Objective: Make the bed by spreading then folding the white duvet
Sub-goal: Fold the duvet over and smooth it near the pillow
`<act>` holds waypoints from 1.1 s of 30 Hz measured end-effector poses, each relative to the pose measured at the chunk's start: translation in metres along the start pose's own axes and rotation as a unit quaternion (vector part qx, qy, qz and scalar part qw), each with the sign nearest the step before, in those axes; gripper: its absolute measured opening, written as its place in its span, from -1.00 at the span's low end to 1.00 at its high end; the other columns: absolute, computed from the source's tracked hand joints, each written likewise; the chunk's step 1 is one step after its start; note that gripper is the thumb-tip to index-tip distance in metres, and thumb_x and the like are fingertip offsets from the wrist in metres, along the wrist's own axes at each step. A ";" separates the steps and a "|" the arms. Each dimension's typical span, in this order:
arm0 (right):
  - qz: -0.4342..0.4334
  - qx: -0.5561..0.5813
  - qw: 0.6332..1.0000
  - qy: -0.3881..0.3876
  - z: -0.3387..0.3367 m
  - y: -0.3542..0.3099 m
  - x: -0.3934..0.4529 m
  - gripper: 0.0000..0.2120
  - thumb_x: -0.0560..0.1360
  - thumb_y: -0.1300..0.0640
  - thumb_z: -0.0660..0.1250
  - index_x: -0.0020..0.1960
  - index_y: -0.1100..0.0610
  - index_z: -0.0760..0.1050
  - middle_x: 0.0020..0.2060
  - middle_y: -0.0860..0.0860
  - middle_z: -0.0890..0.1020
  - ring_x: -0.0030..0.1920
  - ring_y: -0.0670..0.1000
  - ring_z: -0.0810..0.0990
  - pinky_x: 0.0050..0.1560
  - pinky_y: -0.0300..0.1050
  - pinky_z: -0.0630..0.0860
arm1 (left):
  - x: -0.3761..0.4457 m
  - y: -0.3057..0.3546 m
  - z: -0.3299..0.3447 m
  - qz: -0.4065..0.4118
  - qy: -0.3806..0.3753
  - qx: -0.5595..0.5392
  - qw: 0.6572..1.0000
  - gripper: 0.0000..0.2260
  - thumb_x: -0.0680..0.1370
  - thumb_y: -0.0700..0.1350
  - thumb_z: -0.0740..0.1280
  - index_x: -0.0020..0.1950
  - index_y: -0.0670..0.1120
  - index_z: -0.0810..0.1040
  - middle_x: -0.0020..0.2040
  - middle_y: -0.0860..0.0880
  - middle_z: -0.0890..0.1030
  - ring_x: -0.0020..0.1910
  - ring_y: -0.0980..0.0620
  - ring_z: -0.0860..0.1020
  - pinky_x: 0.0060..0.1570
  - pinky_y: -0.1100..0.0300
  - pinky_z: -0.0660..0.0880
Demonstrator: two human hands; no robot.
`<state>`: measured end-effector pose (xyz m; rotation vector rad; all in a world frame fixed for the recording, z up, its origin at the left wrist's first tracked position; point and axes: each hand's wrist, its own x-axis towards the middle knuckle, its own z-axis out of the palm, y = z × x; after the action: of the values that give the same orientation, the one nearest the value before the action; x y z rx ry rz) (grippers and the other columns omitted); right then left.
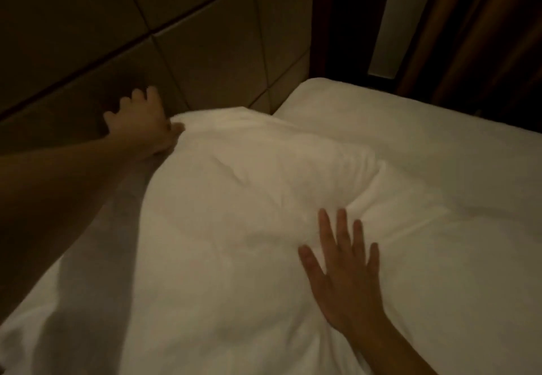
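A soft, puffy white duvet (234, 213) lies rumpled across the bed (440, 145), its corner bunched near the bed's head edge against the padded, square-panelled headboard (205, 37). The left hand (143, 122) reaches out on a straight arm, thumb and palm pinching that corner, fingers spread loose. The right hand (343, 266) lies flat on the duvet, fingers apart, gripping nothing.

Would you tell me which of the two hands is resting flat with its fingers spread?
The right hand, palm down on the white duvet; the left hand instead pinches the duvet's far corner by the headboard.
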<state>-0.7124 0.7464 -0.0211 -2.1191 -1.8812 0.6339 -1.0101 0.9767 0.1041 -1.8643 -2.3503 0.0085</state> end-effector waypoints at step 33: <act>0.335 -0.141 0.931 0.021 -0.062 0.290 -0.065 -0.04 0.42 -0.48 -0.46 0.65 -0.01 -0.03 0.64 0.02 -0.05 0.62 0.13 -0.14 0.54 0.33 -0.13 | -0.129 0.178 0.098 0.302 -0.075 -0.004 0.950 -0.25 0.53 0.48 -0.24 0.64 0.14 -0.12 0.67 0.01 -0.15 0.61 -0.12 -0.26 0.51 -0.24 -0.24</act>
<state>-0.4331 0.6475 -0.0870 -2.9600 -1.2481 0.4397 -0.8203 0.9012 -0.0227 -2.5821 -1.7561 0.2110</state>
